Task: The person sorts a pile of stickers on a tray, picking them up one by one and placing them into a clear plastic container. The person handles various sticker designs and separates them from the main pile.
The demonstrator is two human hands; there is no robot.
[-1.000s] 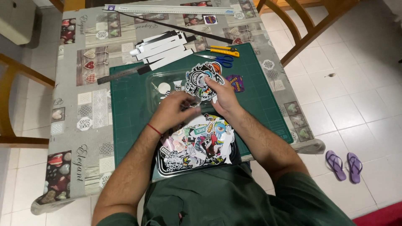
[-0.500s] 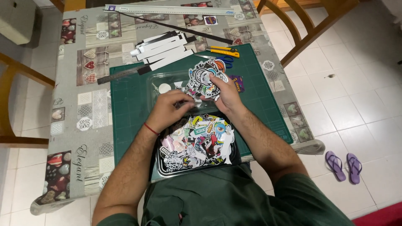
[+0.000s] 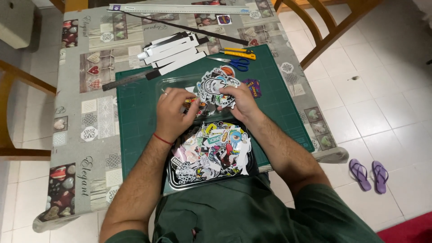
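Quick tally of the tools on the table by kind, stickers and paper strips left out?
Long metal ruler: 1
Short dark ruler: 1
Yellow utility knife: 1
Blue-handled scissors: 1
Green cutting mat: 1
Black tray of stickers: 1
Total: 6
Left hand and right hand handle stickers.

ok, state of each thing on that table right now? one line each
left hand: fingers pinched on small stickers
right hand: resting on the upper sticker pile
black tray: heaped with stickers, near table edge
clear lid: lying flat on the green mat
scissors: closed, lying flat
yellow knife: lying flat, blade not visible
white strips: fanned in a loose stack
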